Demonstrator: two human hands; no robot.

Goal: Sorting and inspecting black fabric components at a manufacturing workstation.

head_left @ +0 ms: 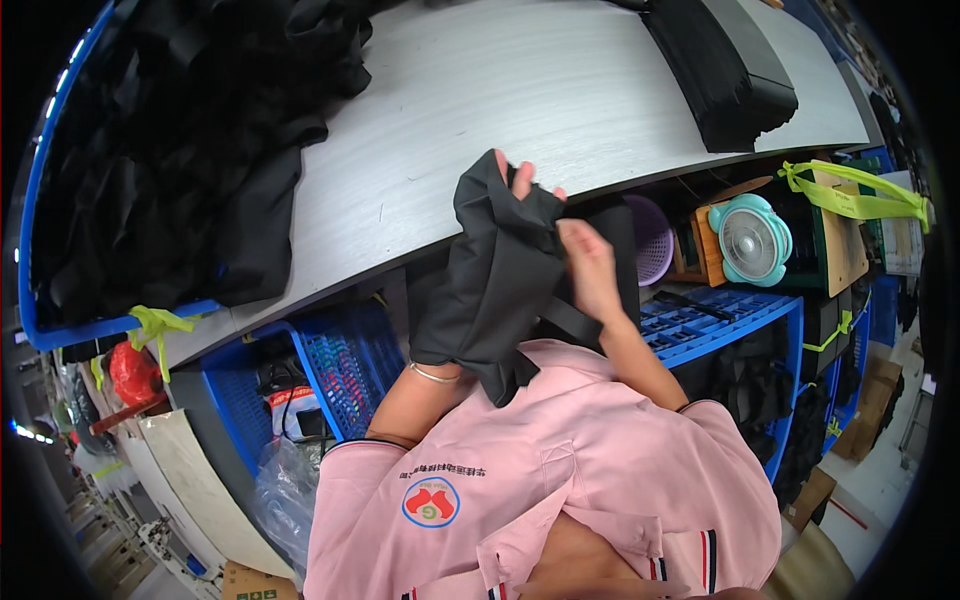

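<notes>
A black fabric piece (490, 275), sewn like a pouch or sleeve, hangs in front of my chest at the table's front edge. My left hand (522, 181) is inside it, with the forearm entering at the lower end and several fingertips showing past the upper edge. Its palm is covered by the cloth, and the fingers hold the fabric up. On the other side, my right hand (588, 258) is closed on the edge of the same piece, thumb and fingers pinching it. A loose black strap or flap of the cloth hangs below my right hand.
A blue crate (35, 310) heaped with black fabric pieces (180, 150) stands left on the grey table (440, 90). Stacked black pieces (725, 75) lie far right. Below are a teal fan (755, 240), purple basket (652, 240), and blue crates (345, 365) (720, 325).
</notes>
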